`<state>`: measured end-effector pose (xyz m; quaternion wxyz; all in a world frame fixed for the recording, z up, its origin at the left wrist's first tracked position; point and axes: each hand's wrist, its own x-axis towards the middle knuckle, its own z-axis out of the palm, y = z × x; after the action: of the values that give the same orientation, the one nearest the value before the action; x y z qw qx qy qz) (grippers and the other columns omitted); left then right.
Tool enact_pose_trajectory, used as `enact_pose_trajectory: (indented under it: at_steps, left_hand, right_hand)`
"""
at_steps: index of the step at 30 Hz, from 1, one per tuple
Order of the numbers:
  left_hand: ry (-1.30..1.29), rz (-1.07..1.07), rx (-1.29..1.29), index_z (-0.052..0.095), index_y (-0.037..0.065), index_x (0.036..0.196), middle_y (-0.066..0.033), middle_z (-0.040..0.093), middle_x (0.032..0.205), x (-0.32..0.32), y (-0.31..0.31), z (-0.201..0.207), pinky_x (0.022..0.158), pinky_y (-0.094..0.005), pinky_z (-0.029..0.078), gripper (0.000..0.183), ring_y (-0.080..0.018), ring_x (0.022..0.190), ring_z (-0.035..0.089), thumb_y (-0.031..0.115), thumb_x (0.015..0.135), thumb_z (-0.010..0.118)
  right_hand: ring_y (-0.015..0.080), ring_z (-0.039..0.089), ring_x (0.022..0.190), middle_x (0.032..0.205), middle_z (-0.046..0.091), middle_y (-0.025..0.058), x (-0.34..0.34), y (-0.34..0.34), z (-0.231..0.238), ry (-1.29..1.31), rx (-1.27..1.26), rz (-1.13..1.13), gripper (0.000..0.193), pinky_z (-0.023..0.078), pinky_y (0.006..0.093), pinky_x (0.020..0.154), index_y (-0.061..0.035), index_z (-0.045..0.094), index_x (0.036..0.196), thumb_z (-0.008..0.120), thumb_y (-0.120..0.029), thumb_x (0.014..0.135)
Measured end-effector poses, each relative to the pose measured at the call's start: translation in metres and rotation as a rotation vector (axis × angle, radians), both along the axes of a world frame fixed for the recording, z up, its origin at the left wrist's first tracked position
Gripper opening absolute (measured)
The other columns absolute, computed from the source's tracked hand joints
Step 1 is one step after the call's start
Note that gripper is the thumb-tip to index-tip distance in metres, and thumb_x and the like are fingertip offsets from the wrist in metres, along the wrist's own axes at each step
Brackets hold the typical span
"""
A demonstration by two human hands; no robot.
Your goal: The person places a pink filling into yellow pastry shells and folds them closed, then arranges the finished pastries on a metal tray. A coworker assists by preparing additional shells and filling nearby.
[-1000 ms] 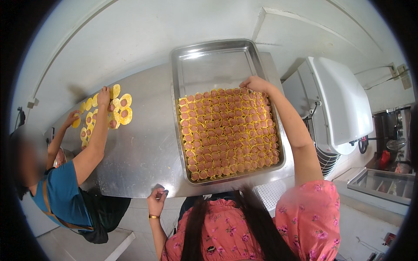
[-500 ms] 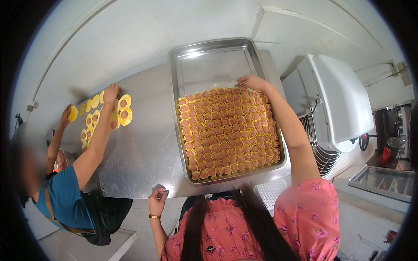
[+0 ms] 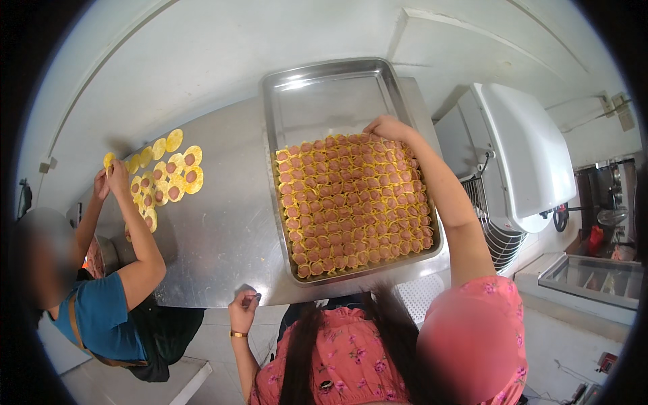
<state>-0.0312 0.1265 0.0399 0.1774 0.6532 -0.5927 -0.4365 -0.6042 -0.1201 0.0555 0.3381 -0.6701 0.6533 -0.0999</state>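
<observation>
A deep steel tray (image 3: 331,104) holds packed rows of open-topped dumplings (image 3: 351,202), pink filling in frilled yellow wrappers. My right hand (image 3: 386,128) reaches over the tray's right side to the farthest row. Its fingers are bent down and pinched at a dumpling there; the hand partly hides it. Just off the table's near edge, my left hand (image 3: 243,309) is closed, fingers curled. A small dark spot shows at its fingertips, too small to name. A gold-coloured band (image 3: 238,334) circles that wrist.
The steel table (image 3: 223,223) carries round yellow wrappers (image 3: 174,140), several with meat on them. At left a co-worker's hands (image 3: 111,179) hold a wrapper. A large white machine with a wire guard (image 3: 513,162) stands right of the table; a perforated white surface (image 3: 413,297) lies below its edge.
My right hand has shifted slightly left along the far row; my left hand has stayed put. The co-worker's hands have come together at the far left, uncovering the wrappers.
</observation>
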Motion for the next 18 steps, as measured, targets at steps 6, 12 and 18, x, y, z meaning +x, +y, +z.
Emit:
enact_pose_trajectory:
  at_steps: [6,12,18]
  left_hand:
    - [-0.034,-0.004,-0.009,0.063,0.001,0.092,-0.006,0.067,0.079,0.003,0.003,0.002,0.064,-0.026,0.053,0.015,-0.0122,0.071,0.065,0.0,0.077,0.066]
    - [0.008,0.01,-0.007,0.064,0.002,0.093,-0.006,0.067,0.079,0.007,0.007,-0.001,0.063,-0.0262,0.054,0.016,-0.013,0.071,0.065,-0.001,0.078,0.065]
    - [0.013,0.013,-0.006,0.063,0.001,0.093,-0.006,0.067,0.078,0.01,0.007,-0.005,0.063,-0.0259,0.054,0.015,-0.0129,0.07,0.065,-0.002,0.078,0.062]
  right_hand:
    - [0.0285,0.063,0.096,0.107,0.066,0.0173,0.004,-0.005,0.001,-0.033,0.076,0.057,0.041,0.048,0.0339,0.083,-0.0031,0.066,0.109,0.049,-0.004,0.072]
    - [0.0278,0.063,0.096,0.106,0.066,0.0166,0.007,-0.008,0.001,-0.039,0.071,0.05,0.042,0.048,0.034,0.083,-0.0038,0.066,0.11,0.047,-0.004,0.073]
    - [0.0272,0.063,0.096,0.106,0.066,0.016,0.011,-0.006,0.009,-0.024,0.088,-0.018,0.037,0.048,0.0336,0.083,-0.0036,0.065,0.111,0.05,-0.011,0.078]
